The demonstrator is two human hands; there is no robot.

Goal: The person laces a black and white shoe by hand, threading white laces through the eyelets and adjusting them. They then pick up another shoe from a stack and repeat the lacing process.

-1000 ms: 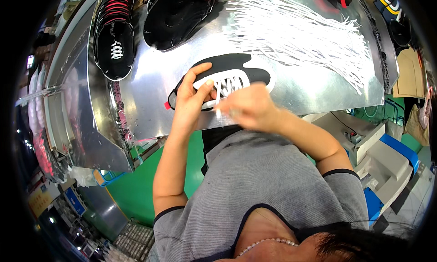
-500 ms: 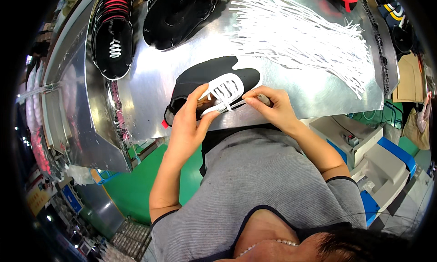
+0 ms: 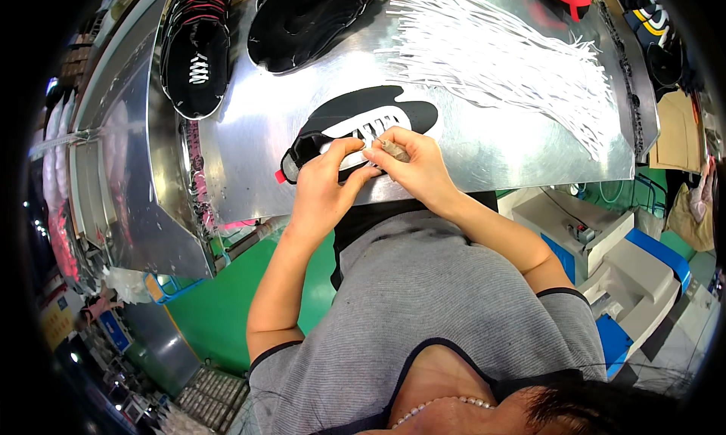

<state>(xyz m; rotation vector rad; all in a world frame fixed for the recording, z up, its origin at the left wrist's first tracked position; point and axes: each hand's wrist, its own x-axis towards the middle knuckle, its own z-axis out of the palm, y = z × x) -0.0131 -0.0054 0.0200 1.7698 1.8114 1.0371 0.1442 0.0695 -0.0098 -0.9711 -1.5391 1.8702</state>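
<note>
A black shoe (image 3: 355,125) with white laces lies near the front edge of the shiny metal surface (image 3: 499,144). The left hand (image 3: 327,184) steadies its opening; the right hand (image 3: 412,161) pinches a lace end, best pulled evenly, shoe held firm

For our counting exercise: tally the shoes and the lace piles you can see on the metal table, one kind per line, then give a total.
Black shoe in both hands: 1
Black shoes at the far left: 2
Pile of white laces: 1
Total: 4
</note>
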